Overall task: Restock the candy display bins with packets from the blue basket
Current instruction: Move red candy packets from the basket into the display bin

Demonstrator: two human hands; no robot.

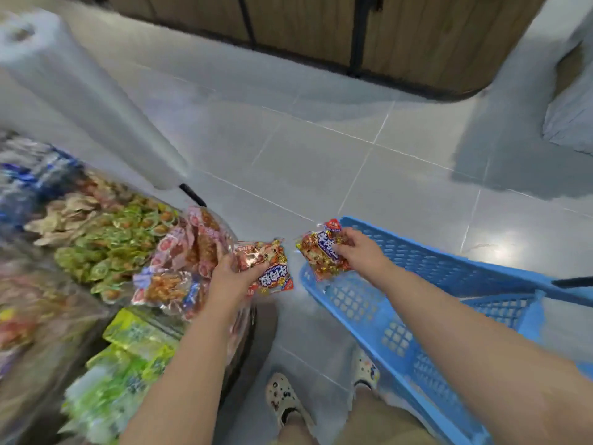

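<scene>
Two bare forearms reach forward from the bottom edge, with a pair of patterned clogs (285, 400) below on grey floor tiles (321, 155). Left hand (229, 277): fingers curled round a red-and-gold candy packet (272, 273) with a blue label, held just beside the outer edge of the display bins (48, 364), touching the heap there. Right hand (357, 248): fingers and thumb gripping a second packet of the same kind (321, 255), held over the far left corner of the blue basket (353, 303). The two packets are near each other but apart. Blue basket: mesh-walled plastic, at the person's right side; its contents cannot be made out. Display bins, at the person's left: one heap of red-and-pink packets (189, 252) by the left hand, a heap of small green-wrapped sweets (112, 248) beyond it, yellow-green packets (138, 345) nearer the viewer, further blurred stock behind. Large roll of clear plastic bags (80, 91) above the bins. Wood-panelled counter (321, 27) across the aisle.
</scene>
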